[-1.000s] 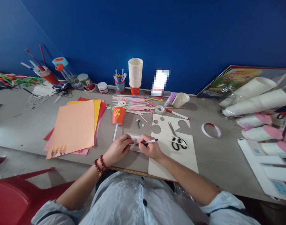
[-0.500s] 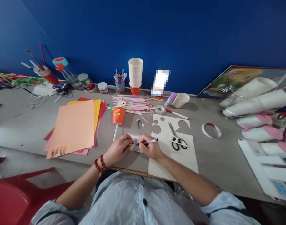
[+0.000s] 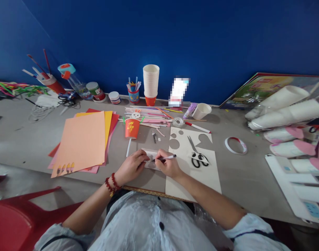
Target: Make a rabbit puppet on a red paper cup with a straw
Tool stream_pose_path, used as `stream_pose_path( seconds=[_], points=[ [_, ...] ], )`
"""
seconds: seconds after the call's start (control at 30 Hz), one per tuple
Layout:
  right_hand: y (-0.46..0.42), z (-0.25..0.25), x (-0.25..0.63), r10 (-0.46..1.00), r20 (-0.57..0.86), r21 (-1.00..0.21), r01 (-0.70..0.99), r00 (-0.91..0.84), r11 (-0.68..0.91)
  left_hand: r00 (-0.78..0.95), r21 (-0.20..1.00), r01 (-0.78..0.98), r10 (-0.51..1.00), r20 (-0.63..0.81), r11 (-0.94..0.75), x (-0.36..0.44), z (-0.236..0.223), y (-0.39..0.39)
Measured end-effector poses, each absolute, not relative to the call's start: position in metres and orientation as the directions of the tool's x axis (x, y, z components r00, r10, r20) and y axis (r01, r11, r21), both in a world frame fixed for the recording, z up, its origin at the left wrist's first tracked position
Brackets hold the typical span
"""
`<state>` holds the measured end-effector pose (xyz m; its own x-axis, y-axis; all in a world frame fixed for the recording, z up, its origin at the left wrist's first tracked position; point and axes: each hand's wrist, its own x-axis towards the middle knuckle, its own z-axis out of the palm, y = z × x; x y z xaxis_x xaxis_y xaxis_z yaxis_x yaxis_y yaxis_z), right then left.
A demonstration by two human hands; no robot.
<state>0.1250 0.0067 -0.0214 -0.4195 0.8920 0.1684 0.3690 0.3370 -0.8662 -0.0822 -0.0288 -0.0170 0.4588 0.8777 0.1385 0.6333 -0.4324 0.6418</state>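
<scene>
My right hand (image 3: 168, 167) is closed round a white pen with a dark cap end (image 3: 171, 157), its tip down at a small pale paper (image 3: 150, 152) at the desk's front edge. My left hand (image 3: 134, 164) has its fingers bent together and pressed on that paper's left side. Both hands partly cover the sheet, so any marks at the pen tip are hidden. Beyond my left hand lies an orange paper cup (image 3: 132, 129) with a rabbit face and a white straw. Black-handled scissors (image 3: 198, 155) rest on a white card with cut-out holes (image 3: 193, 181), right of my right hand.
Coloured paper sheets (image 3: 83, 143) are stacked at the left. Behind stand stacked paper cups (image 3: 151, 81) and loose straws (image 3: 149, 116). A tape roll (image 3: 236, 145) lies at right, near a white power strip (image 3: 282, 188). A red chair (image 3: 15, 223) stands front left.
</scene>
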Motion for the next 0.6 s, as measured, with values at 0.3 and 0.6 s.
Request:
stream_pose_path(
  seconds=[0.3,0.6],
  points=[
    [0.0066,-0.0215,0.1253,0.895,0.169,-0.867,0.369,-0.412,0.334,0.462,0.638,0.632,0.875,0.144,-0.439,-0.0829,-0.0187,-0.0289],
    [0.0065,-0.0233,0.1250,0.902,0.173,-0.870,0.368,-0.395,0.328,0.458,0.642,0.631,0.877,0.144,-0.435,-0.0820,-0.0175,-0.0289]
  ],
)
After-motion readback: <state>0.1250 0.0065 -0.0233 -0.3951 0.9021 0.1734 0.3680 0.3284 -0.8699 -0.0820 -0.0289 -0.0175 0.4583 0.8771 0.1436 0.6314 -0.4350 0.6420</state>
